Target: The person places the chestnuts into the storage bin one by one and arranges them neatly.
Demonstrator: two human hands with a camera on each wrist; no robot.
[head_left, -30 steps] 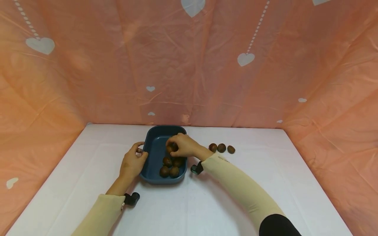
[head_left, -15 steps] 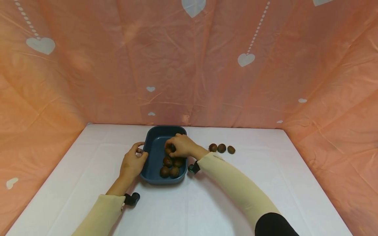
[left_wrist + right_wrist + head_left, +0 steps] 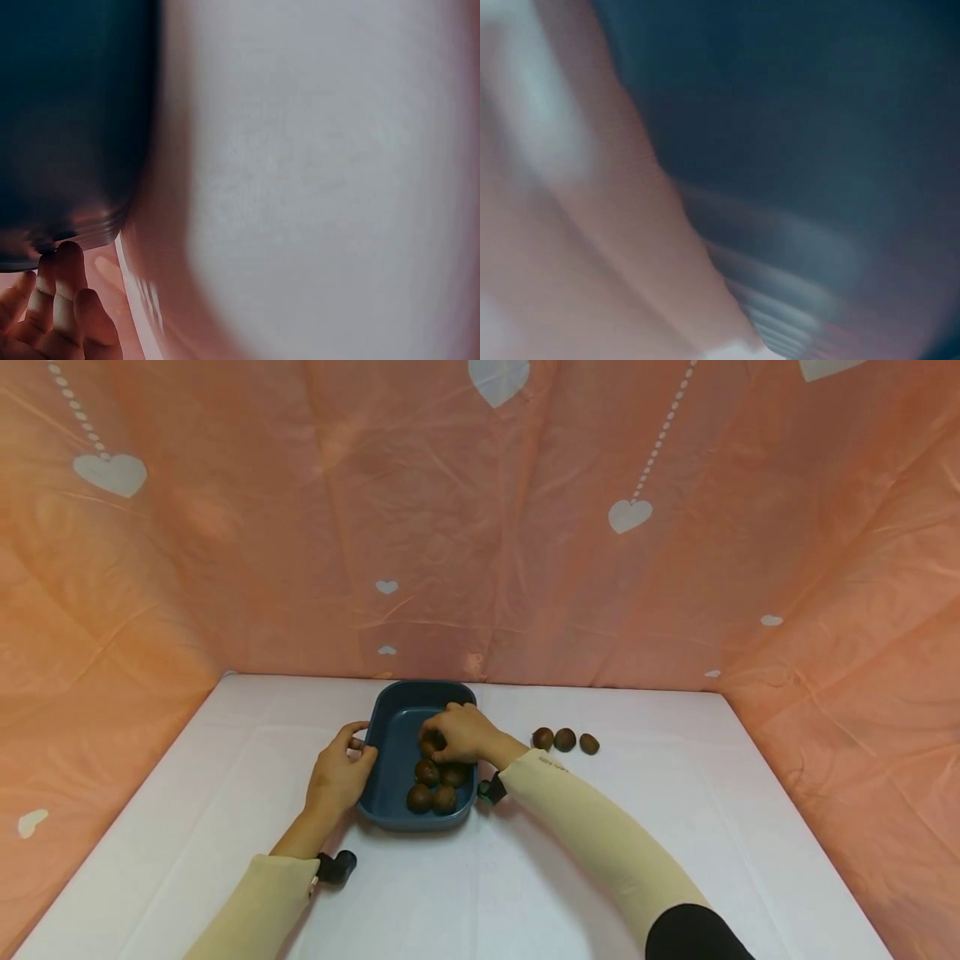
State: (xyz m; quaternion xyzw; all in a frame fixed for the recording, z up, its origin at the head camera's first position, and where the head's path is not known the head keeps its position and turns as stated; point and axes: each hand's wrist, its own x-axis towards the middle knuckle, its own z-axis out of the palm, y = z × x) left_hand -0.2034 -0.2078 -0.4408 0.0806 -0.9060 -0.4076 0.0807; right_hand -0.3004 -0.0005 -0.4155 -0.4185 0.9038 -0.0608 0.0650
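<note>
In the head view a dark blue rectangular tray (image 3: 393, 752) holds several brown chestnuts (image 3: 444, 799) in its near right part. My left hand (image 3: 337, 777) grips the tray's left rim, thumb at the edge and fingers against the outer side; the left wrist view shows fingertips (image 3: 69, 259) touching that wall. Reaching over the right rim, my right hand (image 3: 467, 735) pinches another chestnut (image 3: 431, 745) inside the tray, partly hidden by the fingers. Whether that chestnut touches the bottom cannot be told. Blurred skin and the tray wall fill the right wrist view.
Three chestnuts (image 3: 565, 740) lie in a row on the white table (image 3: 645, 777), right of the tray and just beyond the right forearm. An orange cloth (image 3: 540, 568) with pale hearts stands behind and along both sides of the table.
My right hand has moved slightly left and lower into the tray with the chestnut, then held nearly still. The left hand stays on the rim. The whole head view has shifted slightly.
</note>
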